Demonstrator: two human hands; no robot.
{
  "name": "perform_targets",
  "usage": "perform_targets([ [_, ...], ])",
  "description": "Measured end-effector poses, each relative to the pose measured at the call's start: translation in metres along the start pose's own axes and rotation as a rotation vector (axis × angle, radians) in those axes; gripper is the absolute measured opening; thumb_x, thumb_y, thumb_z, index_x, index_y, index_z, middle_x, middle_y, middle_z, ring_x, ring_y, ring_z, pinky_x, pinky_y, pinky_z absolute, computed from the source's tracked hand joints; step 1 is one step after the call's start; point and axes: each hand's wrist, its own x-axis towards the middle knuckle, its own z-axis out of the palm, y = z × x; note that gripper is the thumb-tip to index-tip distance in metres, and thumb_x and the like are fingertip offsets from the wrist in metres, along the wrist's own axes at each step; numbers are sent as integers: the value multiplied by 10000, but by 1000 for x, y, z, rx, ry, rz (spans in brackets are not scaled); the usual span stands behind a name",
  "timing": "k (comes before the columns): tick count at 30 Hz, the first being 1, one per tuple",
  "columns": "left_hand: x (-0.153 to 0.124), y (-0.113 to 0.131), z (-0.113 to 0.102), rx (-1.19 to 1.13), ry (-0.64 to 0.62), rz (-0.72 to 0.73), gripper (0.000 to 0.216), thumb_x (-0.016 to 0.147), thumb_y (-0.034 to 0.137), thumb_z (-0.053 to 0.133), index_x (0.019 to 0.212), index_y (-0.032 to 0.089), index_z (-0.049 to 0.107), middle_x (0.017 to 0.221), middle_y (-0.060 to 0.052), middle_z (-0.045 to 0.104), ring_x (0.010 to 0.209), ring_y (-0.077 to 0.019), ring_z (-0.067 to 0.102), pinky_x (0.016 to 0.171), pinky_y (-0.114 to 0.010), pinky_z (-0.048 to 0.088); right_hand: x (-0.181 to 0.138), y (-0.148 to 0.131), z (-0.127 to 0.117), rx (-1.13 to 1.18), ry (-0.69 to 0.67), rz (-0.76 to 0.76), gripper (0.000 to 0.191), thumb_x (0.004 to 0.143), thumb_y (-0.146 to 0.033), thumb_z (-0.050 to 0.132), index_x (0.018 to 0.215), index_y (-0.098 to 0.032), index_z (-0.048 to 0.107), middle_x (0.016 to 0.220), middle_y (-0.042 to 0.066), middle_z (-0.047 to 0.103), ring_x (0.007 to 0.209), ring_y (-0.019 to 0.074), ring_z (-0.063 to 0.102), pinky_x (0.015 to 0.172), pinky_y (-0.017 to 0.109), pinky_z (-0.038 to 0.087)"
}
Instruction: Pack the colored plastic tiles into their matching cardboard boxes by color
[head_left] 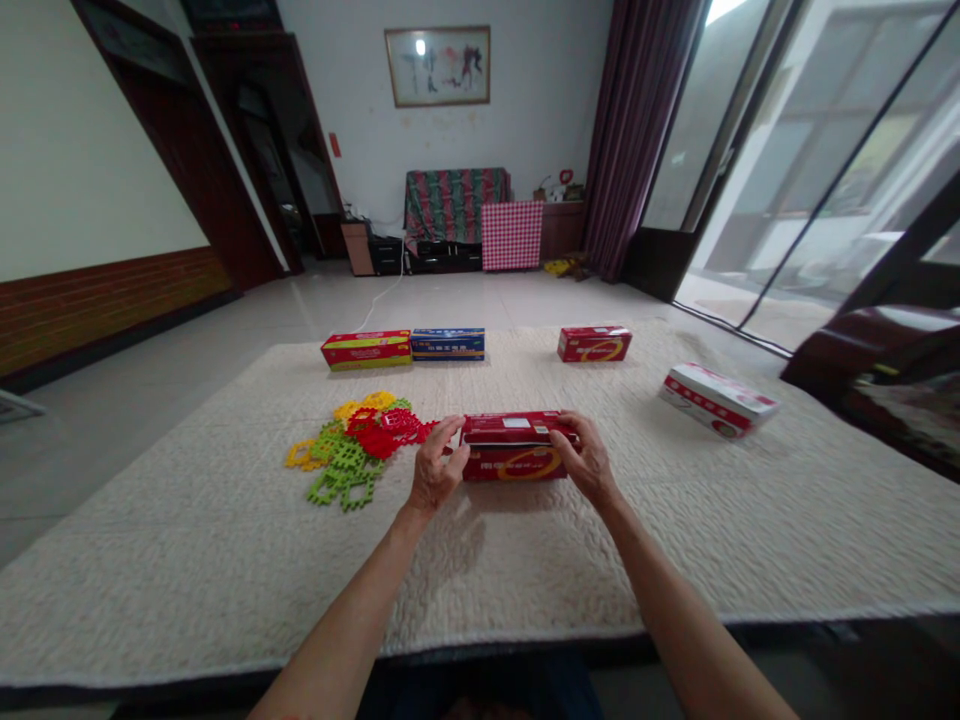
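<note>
A dark red box [514, 462] with yellow and white print stands on the cream cloth in front of me. My left hand [439, 468] grips its left end, thumb on the front and fingers along the side. At the other end my right hand [587, 458] holds the box, with fingers over the top edge and thumb on the front. The lid looks shut, though a dark gap runs along its front edge. Just left of my left hand lies a loose heap of red, green and yellow toothed plastic pieces [349, 455].
Along the far side stand a red-and-yellow box [367, 350], a blue box [450, 345] and a smaller red box [595, 345]. A white-and-red box [716, 400] lies at the right. The textured cream cloth [225, 560] covers the table up to its near edge.
</note>
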Motion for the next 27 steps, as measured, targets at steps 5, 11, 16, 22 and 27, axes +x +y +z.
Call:
perform_targets([
  [5, 0, -4, 9, -10, 19, -7, 299, 874, 315, 535, 1074, 187, 718, 1245, -121, 683, 1183, -231, 627, 937, -360, 562, -3, 2, -1, 7, -5, -5, 336, 862, -479, 605, 1072, -217, 591, 1285, 143, 553, 1108, 254, 599, 825, 413, 578],
  [11, -3, -8, 11, 18, 29, 13, 252, 869, 298, 548, 993, 190, 739, 1187, -112, 699, 1127, -221, 653, 921, -338, 564, -6, 1, -4, -17, -18, -36, 295, 867, -446, 610, 1065, -229, 584, 1284, 138, 545, 1128, 253, 592, 828, 423, 582],
  [16, -5, -9, 10, 11, 35, 12, 236, 859, 278, 545, 965, 189, 736, 1181, -111, 702, 1130, -225, 653, 926, -340, 562, -9, 0, -7, -4, -39, -78, 235, 886, -413, 590, 1024, -223, 608, 1279, 140, 547, 1167, 257, 577, 875, 417, 567],
  [22, -6, -7, 10, -5, 30, 0, 236, 848, 279, 543, 956, 181, 728, 1191, -115, 698, 1134, -226, 651, 925, -338, 562, -9, -1, -9, -51, 6, -88, 260, 927, -413, 482, 951, -223, 658, 1217, 120, 610, 1169, 249, 586, 1012, 455, 489],
  [27, -5, -7, 9, 14, 37, -15, 244, 845, 290, 537, 950, 184, 730, 1181, -117, 703, 1145, -231, 645, 963, -357, 549, -10, -2, -12, 35, -72, -35, 254, 880, -421, 561, 1014, -232, 665, 1283, 125, 577, 1216, 257, 562, 943, 431, 544],
])
